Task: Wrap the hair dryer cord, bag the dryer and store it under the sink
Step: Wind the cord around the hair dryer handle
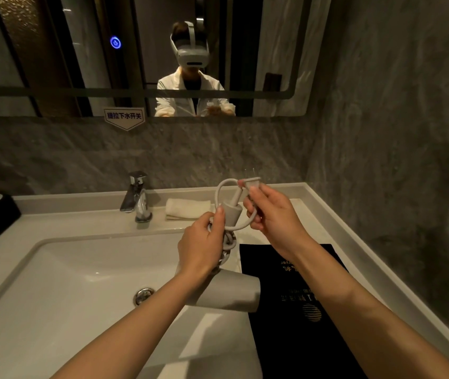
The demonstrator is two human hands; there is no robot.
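White rectangular ceramic sink basin [61, 272], holding only its metal drain. Above its right rim, the left hand [204, 242] grips the handle of the grey plastic hair dryer [226, 291], its cord [228, 242] coiled there. The right hand [272, 214] pinches the plug [252, 184]. A black bag [300, 310] lies flat on the white bench [327, 214].

Count: 1 hair dryer [226, 289] w/ 1 cord [227, 236], in my 2 hands – left hand [201, 246], right hand [272, 214]. 1 black bag [300, 310] at 5 o'clock. 1 sink [61, 283], 1 faucet [137, 196] at 10 o'clock, 1 folded towel [187, 209], 1 mirror [53, 50] at 12.
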